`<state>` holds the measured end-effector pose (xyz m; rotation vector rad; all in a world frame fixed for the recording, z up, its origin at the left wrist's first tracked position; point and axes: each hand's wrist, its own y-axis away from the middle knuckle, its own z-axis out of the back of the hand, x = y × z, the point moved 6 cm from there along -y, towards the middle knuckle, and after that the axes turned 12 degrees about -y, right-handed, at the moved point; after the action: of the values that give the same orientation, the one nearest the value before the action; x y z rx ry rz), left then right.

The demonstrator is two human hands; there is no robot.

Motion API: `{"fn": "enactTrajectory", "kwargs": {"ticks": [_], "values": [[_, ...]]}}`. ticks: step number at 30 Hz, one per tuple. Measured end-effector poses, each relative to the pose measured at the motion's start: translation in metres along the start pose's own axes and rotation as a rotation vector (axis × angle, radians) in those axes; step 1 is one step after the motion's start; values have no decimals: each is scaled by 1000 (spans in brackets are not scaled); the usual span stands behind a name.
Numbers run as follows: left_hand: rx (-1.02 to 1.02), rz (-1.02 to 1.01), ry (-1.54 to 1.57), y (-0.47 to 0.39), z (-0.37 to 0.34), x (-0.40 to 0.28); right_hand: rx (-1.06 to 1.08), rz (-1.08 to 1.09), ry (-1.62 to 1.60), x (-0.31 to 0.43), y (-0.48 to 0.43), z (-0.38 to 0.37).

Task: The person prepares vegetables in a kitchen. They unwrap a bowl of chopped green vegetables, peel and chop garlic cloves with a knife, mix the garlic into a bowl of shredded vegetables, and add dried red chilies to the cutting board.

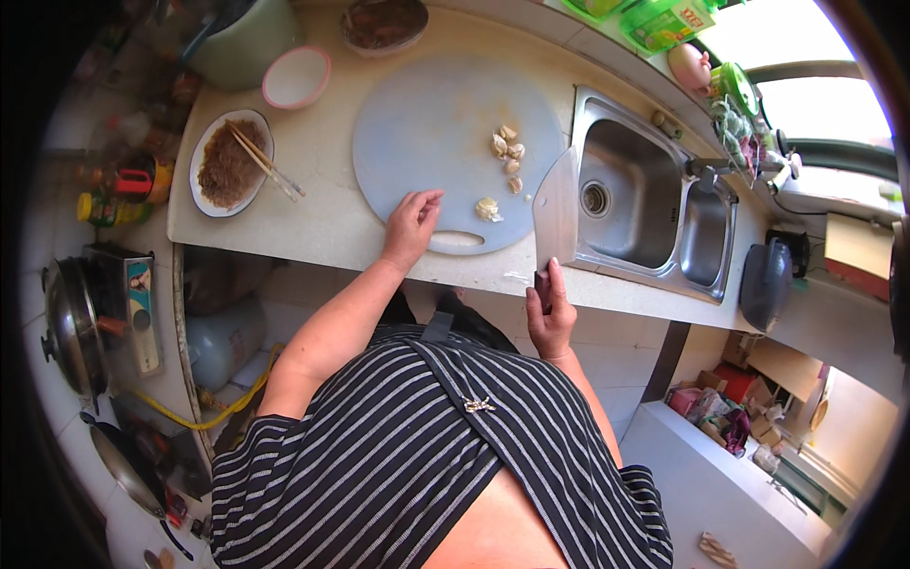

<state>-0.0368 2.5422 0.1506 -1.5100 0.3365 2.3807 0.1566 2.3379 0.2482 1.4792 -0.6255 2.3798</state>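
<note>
My right hand [552, 313] grips the dark handle of a cleaver [558, 206], its broad blade pointing away from me between the cutting board and the sink. My left hand [414, 224] holds nothing, its fingers loosely curled over the near edge of the round, translucent plastic cutting board [426, 128], left of its handle slot. Several unpeeled garlic cloves [512, 166] lie in a loose group on the board's right side. Nearer to me sits a crushed or partly peeled piece of garlic [488, 208], with small bits to its right.
Left of the board, an oval plate [198, 192] holds shredded brown food with chopsticks [259, 160] across it. Behind are a pink-rimmed bowl [296, 78] and a covered dark dish [384, 25]. A double steel sink [633, 192] adjoins the board's right. The counter's front edge runs before me.
</note>
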Motion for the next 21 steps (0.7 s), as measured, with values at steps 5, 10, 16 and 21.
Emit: {"fn": "enactTrajectory", "kwargs": {"ticks": [5,10,16,21], "values": [[-10,-33,-18,3,-1,-1,462,-230,501,-35,18,-36],[0,-65,-8,-3,-1,-2,151,-110,59,-6,-16,-25],[37,0,-34,-6,-3,1,92,-133,353,-53,-116,-4],[18,16,-197,-4,-7,-15,241,-163,545,-94,-180,-10]]}}
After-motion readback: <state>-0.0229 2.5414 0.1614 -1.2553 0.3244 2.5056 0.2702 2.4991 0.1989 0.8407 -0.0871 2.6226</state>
